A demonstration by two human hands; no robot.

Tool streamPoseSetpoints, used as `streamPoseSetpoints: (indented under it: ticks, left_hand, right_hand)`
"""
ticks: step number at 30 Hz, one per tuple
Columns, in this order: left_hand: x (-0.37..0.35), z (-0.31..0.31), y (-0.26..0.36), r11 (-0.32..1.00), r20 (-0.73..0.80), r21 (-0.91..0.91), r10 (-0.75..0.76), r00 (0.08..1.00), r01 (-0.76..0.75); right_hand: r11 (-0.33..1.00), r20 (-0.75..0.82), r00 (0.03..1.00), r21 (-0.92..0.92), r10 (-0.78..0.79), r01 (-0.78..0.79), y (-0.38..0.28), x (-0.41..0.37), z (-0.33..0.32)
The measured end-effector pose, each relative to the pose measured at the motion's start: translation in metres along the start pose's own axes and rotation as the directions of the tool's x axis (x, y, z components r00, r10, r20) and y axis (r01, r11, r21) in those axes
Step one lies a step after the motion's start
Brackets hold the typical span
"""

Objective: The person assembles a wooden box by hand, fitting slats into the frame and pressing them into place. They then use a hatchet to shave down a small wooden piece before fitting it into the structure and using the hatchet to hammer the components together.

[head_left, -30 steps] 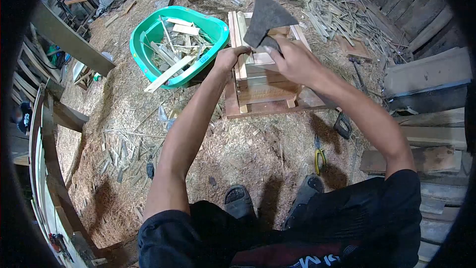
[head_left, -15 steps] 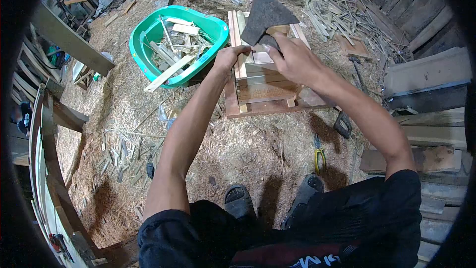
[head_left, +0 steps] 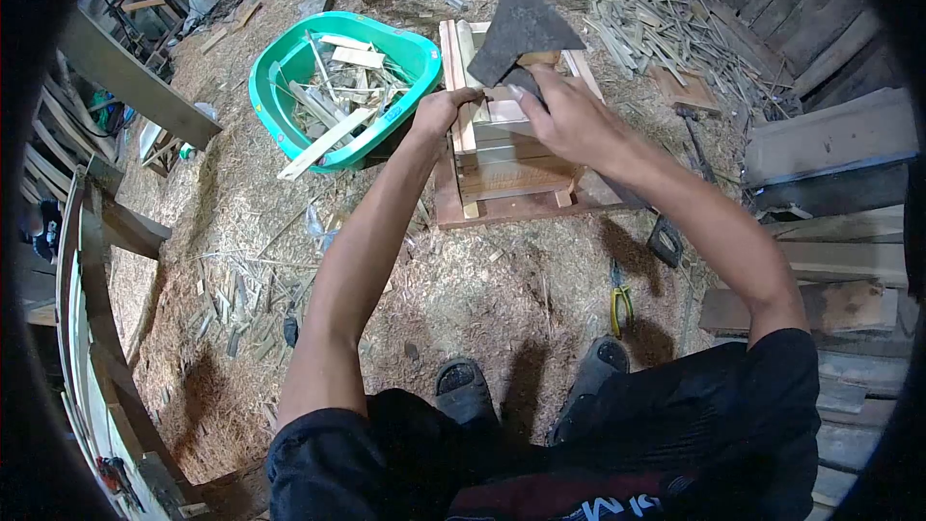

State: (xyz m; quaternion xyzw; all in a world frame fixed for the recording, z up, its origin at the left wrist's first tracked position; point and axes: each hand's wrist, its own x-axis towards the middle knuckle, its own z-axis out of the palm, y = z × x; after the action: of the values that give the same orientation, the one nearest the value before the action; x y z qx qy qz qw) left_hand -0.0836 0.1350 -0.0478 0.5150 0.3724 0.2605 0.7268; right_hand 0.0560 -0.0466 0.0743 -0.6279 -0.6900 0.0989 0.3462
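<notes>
A green tub [head_left: 420, 48] of wood scraps sits left of the wooden box [head_left: 511, 174]. The left hand [head_left: 439, 114] rests its fingers on the box's top left edge; whether they pinch anything small, I cannot tell. The box stands on a brown board [head_left: 502, 216], its long axis running away from the person, near end facing them. Over it, the axe [head_left: 526, 29] points its broad edge up and rightward, blocking part of the box's far half. The right hand's [head_left: 574, 116] fingers are wrapped around the axe, hiding most of its handle.
</notes>
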Motion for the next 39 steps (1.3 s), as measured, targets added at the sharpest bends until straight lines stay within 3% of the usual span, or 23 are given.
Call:
streamPoseSetpoints:
  ticks: [3,5,6,9,12,16,18,19,22,23,26,29,32,33,36,37,39]
  left_hand:
    - [0.017,-0.01,-0.013,0.999,-0.031,0.043,-0.008,1.0,0.009]
    - [0.021,-0.014,-0.017,0.997,-0.053,0.079,-0.004,0.999,0.008]
    - [0.014,-0.009,-0.011,0.995,-0.06,0.1,0.012,0.998,-0.006]
    - [-0.001,-0.001,-0.001,0.998,-0.04,0.058,0.014,0.999,-0.011]
    - [-0.003,0.002,0.002,1.0,-0.002,0.026,0.005,1.0,-0.005]
    - [0.008,-0.006,-0.002,0.986,0.027,0.145,0.085,0.996,-0.088]
    - [0.007,-0.005,-0.007,0.998,-0.012,0.059,0.025,1.0,-0.024]
    - [0.007,-0.004,-0.007,0.998,-0.005,0.059,0.019,1.0,-0.019]
    - [0.003,-0.002,-0.003,0.998,0.015,0.052,0.023,1.0,-0.024]
    - [0.0,0.0,0.0,0.998,0.023,0.048,0.026,0.999,-0.027]
    - [0.013,-0.006,-0.01,0.999,0.005,0.047,0.017,1.0,-0.017]
    - [0.017,-0.011,-0.011,0.996,-0.055,0.093,-0.002,0.999,0.007]
    - [0.012,-0.008,-0.008,0.998,-0.053,0.065,0.0,0.999,0.003]
    - [0.01,-0.006,-0.007,0.999,-0.044,0.037,0.007,0.999,-0.005]
    - [-0.012,0.004,0.007,0.997,-0.02,0.059,0.06,0.998,-0.059]
    - [-0.008,0.003,0.005,0.999,-0.005,0.012,0.037,0.999,-0.037]
    - [0.001,0.002,-0.001,0.997,0.033,-0.08,-0.007,0.999,0.01]
  right_hand:
    - [0.975,0.243,0.965,-0.218,0.102,-0.049,0.003,-0.01,0.007]
    - [0.975,0.24,0.965,-0.217,0.101,-0.048,0.011,-0.007,0.007]
    - [0.975,0.237,0.966,-0.219,0.1,-0.047,0.014,-0.005,0.006]
    - [0.987,-0.022,0.993,-0.122,-0.112,0.108,0.011,-0.002,0.005]
    - [0.998,0.025,0.998,-0.017,0.059,-0.058,-0.002,0.0,-0.002]
    - [0.974,0.213,0.96,-0.17,0.181,-0.146,0.001,-0.005,0.012]
    - [0.968,0.291,0.932,-0.191,0.214,-0.163,-0.001,-0.005,0.013]
    - [0.966,0.274,0.944,-0.226,0.185,-0.124,-0.002,-0.005,0.007]
    - [0.993,0.138,0.988,-0.11,0.068,-0.053,0.0,0.0,0.002]
    - [0.996,-0.037,0.996,-0.042,-0.075,0.074,0.006,0.003,0.009]
    - [0.996,0.013,0.998,0.057,0.065,-0.066,-0.014,0.0,-0.002]
    - [0.956,0.278,0.93,-0.233,0.241,-0.177,-0.009,-0.009,0.008]
    - [0.969,0.277,0.95,-0.236,0.143,-0.077,0.008,-0.007,0.011]
    - [0.989,0.256,0.965,-0.15,0.047,-0.008,0.01,-0.006,0.008]
    - [0.993,-0.007,0.994,-0.044,-0.107,0.107,0.006,0.001,0.008]
    - [0.996,0.059,0.996,-0.051,0.071,-0.068,-0.011,0.003,-0.004]
    - [0.999,0.017,0.999,-0.02,0.049,-0.049,-0.011,0.003,0.0]
